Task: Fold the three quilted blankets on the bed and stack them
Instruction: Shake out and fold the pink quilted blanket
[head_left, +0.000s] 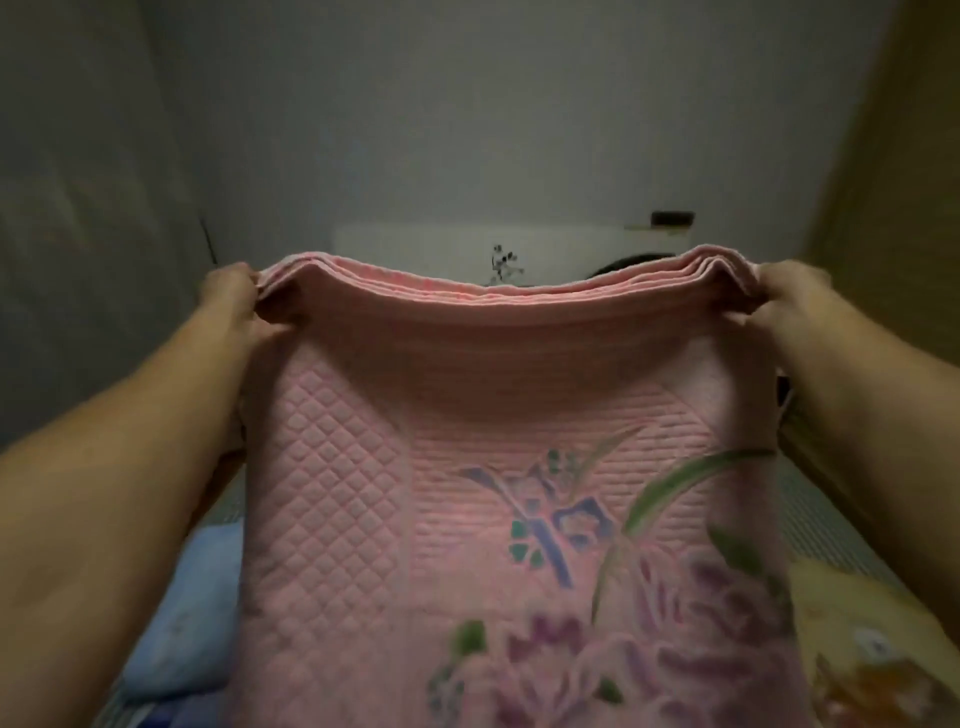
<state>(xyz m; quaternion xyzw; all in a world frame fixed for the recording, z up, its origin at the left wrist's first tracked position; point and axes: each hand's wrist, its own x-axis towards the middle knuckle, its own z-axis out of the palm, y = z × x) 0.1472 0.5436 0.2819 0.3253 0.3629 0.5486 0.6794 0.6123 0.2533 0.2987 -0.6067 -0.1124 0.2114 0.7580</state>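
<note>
A pink quilted blanket (467, 467) with purple flowers and green leaves hangs in front of me, folded into several layers along its top edge. My left hand (234, 296) grips the top left corner of the layers. At the top right corner my right hand (789, 296) pinches the stacked edges. The blanket is held up in the air and covers most of the bed below. A blue blanket (192, 613) lies at the lower left on the bed. A yellow blanket (872, 639) with an orange print lies at the lower right.
A white headboard (415, 249) stands at the far end against a grey wall. A dark object (672, 218) sits on a ledge at the back right. A yellowish wall or panel (909, 156) runs along the right. Striped bedding (821, 519) shows beside the pink blanket.
</note>
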